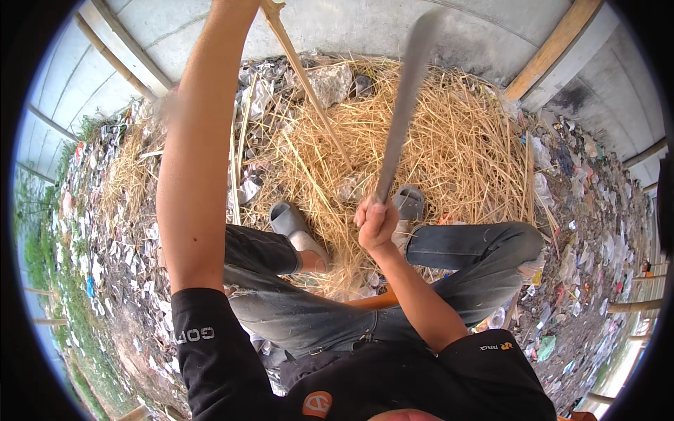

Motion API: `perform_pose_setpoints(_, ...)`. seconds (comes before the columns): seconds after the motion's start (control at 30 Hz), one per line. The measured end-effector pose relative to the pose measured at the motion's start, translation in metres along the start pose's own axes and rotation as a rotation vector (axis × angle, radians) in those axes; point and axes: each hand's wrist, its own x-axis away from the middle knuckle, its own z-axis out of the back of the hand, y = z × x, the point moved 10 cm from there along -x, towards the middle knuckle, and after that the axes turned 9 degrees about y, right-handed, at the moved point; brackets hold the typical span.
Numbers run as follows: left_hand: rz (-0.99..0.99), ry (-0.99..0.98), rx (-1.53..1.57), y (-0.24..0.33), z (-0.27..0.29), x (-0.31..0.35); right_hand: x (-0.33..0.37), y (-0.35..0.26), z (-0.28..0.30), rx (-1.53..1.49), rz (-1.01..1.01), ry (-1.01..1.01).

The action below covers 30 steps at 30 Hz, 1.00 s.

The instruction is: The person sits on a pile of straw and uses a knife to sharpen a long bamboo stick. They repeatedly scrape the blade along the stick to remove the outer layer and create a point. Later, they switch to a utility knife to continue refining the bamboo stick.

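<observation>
My right hand (378, 223) is wrapped round the handle of a machete, above my lap and between my feet. Its long grey blade (405, 105) points up and away, slightly blurred toward the tip. My left forearm (193, 168) stretches up past the top edge, so the hand itself is out of the picture. Beside that forearm, a pale wooden stick (302, 74) slants down from the top edge, its lower end in the dry straw (449, 147). Whether my left hand touches the stick cannot be seen.
My grey clogs (289, 219) stand at the near side of the straw, knees bent apart. Plastic scraps (112, 245) litter the ground on both sides. A grey panel wall (484, 35) with wooden posts (551, 52) rises behind. A stone (330, 85) lies by the stick.
</observation>
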Motion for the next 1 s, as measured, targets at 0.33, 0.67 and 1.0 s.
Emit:
perform_pose_setpoints(0.33, -0.038, 0.040, 0.010, -0.012, -0.003, 0.003, -0.028, 0.011, 0.004, -0.121, -0.942, -0.067)
perform_pose_setpoints(0.67, -0.045, -0.001, -0.004, -0.005, -0.007, 0.001, 0.067, 0.144, 0.043, 0.671, -0.648, -0.224)
perform_pose_setpoints(1.0, 0.115, -0.102, 0.343, -0.039, 0.000, -0.003, -0.092, -0.087, -0.005, -0.173, -0.267, 0.054)
